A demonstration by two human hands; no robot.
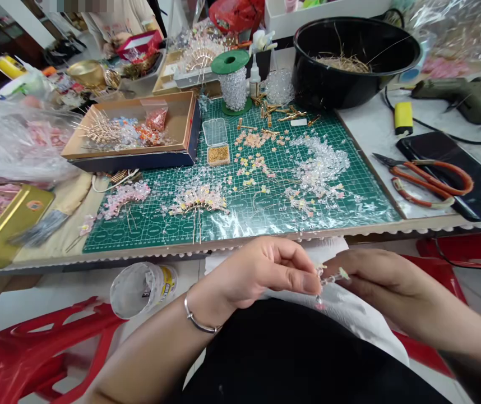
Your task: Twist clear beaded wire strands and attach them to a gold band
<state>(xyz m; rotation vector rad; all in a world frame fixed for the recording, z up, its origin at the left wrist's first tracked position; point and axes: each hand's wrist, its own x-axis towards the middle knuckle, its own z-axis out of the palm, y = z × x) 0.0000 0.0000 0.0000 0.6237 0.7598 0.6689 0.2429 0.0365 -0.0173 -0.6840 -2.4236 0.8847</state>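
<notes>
Clear-beaded wire sprig point(331, 278) pinched between both hands, above a white sheet point(350, 314).
Fingers of the left hand point(261, 274) and the right hand point(375, 278) are clamped on it, hiding much of the sprig, so its wire and exact form are hard to make out.

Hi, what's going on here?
A person is pinching a small beaded wire piece between their left hand and right hand, above their lap. On the green cutting mat in front of them lie loose beads and a beaded hair fork. Nearby are a cardboard tray of beads, orange-handled cutters and a glue gun.
</notes>
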